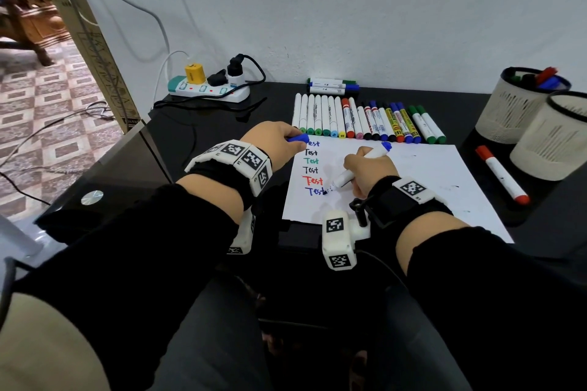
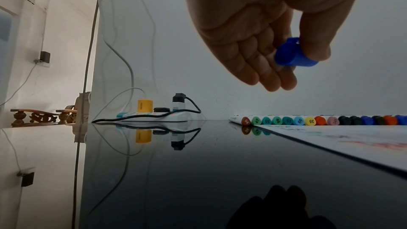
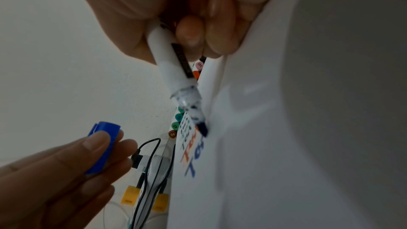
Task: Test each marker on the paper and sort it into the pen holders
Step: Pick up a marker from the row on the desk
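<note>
Blue marker tilted, tip down-left on paper, gripped by right hand, left hand pinching cap

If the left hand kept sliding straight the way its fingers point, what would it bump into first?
Probably the row of markers just beyond the paper. The left hand, pinching the blue cap, points that way, though depth is unclear.

White power strip with plugged adapters, far-left on black table.

The paper has "Test" written six times down its left side. Marker caps read 94, 47, 55, 46, 53, 66, 35, 341.
</note>
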Motion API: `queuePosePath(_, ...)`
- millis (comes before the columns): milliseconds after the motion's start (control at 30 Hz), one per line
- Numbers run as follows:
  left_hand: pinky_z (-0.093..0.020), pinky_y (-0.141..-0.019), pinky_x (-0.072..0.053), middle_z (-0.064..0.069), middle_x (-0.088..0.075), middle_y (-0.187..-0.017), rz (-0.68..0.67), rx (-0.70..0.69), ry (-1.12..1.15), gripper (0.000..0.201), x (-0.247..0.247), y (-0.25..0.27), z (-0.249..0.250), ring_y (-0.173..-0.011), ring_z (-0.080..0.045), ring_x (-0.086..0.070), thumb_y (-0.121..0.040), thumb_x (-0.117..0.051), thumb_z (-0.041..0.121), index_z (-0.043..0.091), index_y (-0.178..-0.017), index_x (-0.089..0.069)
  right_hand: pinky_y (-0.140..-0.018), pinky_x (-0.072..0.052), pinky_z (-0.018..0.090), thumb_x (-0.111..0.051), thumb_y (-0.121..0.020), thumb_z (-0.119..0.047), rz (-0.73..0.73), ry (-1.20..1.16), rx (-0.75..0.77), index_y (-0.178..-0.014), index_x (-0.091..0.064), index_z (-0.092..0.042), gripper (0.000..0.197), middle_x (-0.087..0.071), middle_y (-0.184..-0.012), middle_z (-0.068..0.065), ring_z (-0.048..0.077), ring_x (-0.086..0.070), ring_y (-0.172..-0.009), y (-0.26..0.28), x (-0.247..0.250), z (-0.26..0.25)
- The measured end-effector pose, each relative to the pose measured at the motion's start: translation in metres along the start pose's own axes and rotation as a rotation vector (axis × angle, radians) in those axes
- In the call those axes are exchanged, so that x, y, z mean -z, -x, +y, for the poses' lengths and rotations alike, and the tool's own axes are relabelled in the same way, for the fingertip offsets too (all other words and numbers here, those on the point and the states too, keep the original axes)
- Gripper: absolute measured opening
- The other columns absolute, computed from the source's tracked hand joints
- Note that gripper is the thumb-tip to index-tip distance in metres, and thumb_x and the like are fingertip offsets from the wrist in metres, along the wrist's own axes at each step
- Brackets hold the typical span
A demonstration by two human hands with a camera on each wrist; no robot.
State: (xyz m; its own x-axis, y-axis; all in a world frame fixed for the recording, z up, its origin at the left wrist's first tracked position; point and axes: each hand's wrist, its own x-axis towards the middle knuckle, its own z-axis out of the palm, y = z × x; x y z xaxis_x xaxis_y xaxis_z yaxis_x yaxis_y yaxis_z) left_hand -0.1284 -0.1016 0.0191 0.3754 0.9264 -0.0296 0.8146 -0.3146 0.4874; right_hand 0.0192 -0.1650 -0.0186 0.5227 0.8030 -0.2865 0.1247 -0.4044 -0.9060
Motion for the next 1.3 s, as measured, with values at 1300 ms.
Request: queuePosePath(1300,-0.023,-0.087,-0.046,0.015,-0.072,-0.078,-0.112,-0.34,0.667,0.011,0.036,0.03,0.087,-0.084,-0.004,-0.064,-0.087,-0.063,0.026,0.036,-0.086,-0.068,-0.037,-0.025,0.016,-0.054,-0.085,-0.006,0.012,-0.371,0.368,-0.054,-0.034,-0.016,0.038,-0.033,-0.049,0.003,0.013,-0.028,-0.039,0.041,0.095,-0.108)
